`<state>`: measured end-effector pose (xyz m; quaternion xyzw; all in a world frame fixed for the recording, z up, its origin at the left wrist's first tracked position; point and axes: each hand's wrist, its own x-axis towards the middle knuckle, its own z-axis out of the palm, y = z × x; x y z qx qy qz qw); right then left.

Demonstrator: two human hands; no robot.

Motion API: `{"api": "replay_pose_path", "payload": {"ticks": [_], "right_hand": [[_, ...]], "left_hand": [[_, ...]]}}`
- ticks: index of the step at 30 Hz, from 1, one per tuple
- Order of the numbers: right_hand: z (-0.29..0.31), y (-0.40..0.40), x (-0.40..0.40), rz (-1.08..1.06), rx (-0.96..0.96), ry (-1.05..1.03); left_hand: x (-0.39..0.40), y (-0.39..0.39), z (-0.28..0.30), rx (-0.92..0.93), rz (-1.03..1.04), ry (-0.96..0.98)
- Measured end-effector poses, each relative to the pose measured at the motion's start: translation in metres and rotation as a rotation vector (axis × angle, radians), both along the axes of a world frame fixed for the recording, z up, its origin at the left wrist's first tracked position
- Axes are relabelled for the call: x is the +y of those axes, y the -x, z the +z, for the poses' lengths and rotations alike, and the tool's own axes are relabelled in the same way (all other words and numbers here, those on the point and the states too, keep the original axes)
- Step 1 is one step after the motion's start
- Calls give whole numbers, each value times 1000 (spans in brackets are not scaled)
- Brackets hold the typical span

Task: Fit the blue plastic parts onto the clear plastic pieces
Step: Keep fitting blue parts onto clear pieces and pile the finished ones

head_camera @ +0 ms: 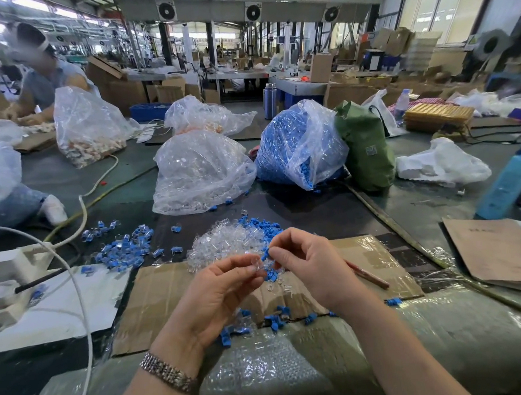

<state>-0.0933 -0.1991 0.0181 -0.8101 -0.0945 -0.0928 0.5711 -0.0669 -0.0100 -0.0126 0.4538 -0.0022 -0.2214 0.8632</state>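
A heap of finished pieces (122,248) lies at left, so some work looks done. Mid-frame, the left hand (224,284) pinches a clear piece (256,264) and the right hand (305,262) pinches a blue part (266,253), nearly touching. Loose clear pieces (225,243) and full bags (298,145) beyond suggest much remains; nothing blocks the hands.

2 hands (224,285), roughly 5 bags (201,176).
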Motion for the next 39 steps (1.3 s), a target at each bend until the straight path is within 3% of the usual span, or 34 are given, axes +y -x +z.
{"api": "replay_pose_path", "payload": {"ticks": [7, 19, 26, 30, 32, 35, 37, 39], "right_hand": [[3, 7, 6, 48, -65, 45], [12, 12, 6, 101, -182, 373], [9, 11, 6, 116, -184, 380], [6, 8, -5, 61, -49, 191], [1, 1, -20, -151, 44, 351], [-8, -5, -45, -464, 366, 942], [-16, -9, -56, -498, 527, 1090], [-23, -13, -60, -468, 560, 1132]], "left_hand": [[1, 4, 4, 53, -47, 152], [4, 9, 7, -79, -43, 17], [5, 12, 9, -108, -39, -22], [9, 12, 6, -104, -40, 9], [12, 10, 4, -89, -23, 21], [14, 6, 0, -57, 8, 35], [15, 5, -2, -47, 26, 41], [15, 5, -3, -41, 39, 46]]}}
